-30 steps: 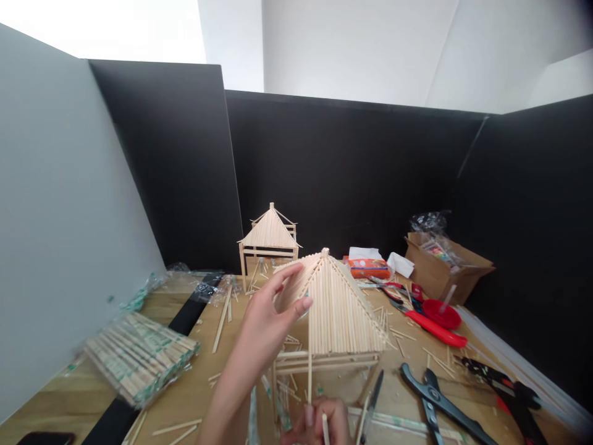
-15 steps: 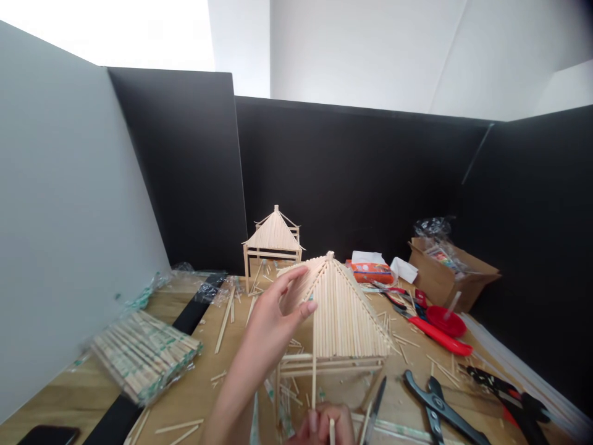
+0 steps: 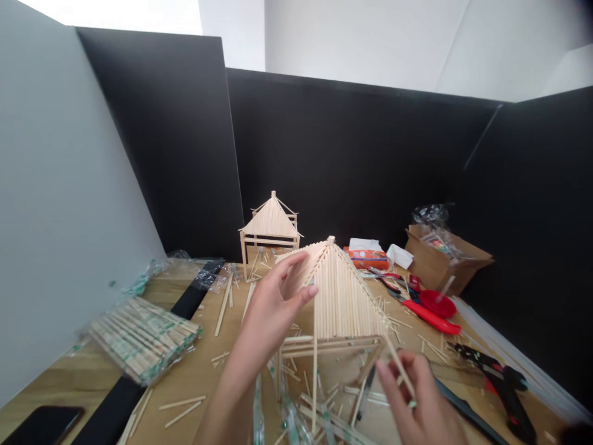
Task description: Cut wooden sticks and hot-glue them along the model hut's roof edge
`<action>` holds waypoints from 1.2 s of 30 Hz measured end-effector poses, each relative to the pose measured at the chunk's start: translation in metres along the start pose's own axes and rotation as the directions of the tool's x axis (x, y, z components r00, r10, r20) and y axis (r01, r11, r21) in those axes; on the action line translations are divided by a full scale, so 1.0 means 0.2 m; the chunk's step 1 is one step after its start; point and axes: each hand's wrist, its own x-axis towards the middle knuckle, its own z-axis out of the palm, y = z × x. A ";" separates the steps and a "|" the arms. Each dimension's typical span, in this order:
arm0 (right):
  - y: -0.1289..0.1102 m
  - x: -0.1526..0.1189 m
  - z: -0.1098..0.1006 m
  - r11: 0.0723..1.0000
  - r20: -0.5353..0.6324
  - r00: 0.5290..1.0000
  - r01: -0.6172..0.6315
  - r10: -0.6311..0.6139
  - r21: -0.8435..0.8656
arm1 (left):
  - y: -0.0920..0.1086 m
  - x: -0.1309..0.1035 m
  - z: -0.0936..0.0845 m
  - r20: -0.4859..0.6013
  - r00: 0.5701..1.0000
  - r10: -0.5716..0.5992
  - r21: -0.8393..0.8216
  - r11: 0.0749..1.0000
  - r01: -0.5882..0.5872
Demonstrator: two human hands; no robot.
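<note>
In front of me stands a small house model of wooden sticks with a pointed roof (image 3: 347, 296). My left hand (image 3: 266, 315) reaches over its left slope, fingers behind and thumb in front. The thumb presses the top of a long wooden stick (image 3: 315, 377), which hangs down along the roof's left edge. At the right, my right hand (image 3: 419, 395) pinches a thin wooden stick (image 3: 401, 364) between thumb and fingers. That stick's upper end is near the roof's lower right corner; whether they touch, I cannot tell.
A similar stick house (image 3: 270, 228) stands behind. Bundled sticks in plastic (image 3: 143, 337) and a phone (image 3: 53, 425) lie left. At right are red-handled pliers (image 3: 433, 316), a glue gun (image 3: 500, 386), a red dish (image 3: 438, 303) and a cardboard box (image 3: 433, 259). Loose sticks litter the table.
My right hand has let go of the hanging stick's lower end and moved right and up, carrying another stick to the roof's right corner. My left hand stays at the roof. The view has tilted slightly.
</note>
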 end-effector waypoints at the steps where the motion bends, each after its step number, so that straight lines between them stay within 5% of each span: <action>1: 0.06 0.08 -0.07 0.992 0.036 0.999 0.007 -0.003 -0.129 | 0.00 0.00 0.00 -0.001 1.000 0.002 0.009 1.000 -0.002; 5: 0.28 0.39 -0.22 0.865 0.032 0.999 0.019 -0.003 -0.502 | 0.01 -0.01 0.01 -0.006 1.000 0.015 0.041 0.999 -0.015; 14: 0.48 0.69 -0.18 0.855 0.154 0.969 0.244 -0.194 -0.458 | 0.01 0.00 0.02 -0.010 1.000 0.011 0.084 0.996 -0.010; 18: 0.47 0.64 -0.17 0.832 0.280 0.922 0.368 -0.268 -0.415 | 0.01 0.00 0.03 -0.028 0.999 -0.042 0.122 0.991 0.045; 22: 0.43 0.49 -0.07 0.780 0.519 0.777 0.553 -0.356 -0.294 | 0.01 -0.01 0.03 -0.034 0.998 -0.055 0.147 0.987 0.059; 36: 0.42 0.33 0.04 0.503 0.697 0.571 0.795 -0.433 -0.338 | 0.03 -0.01 0.04 -0.041 0.999 -0.017 0.130 0.991 0.022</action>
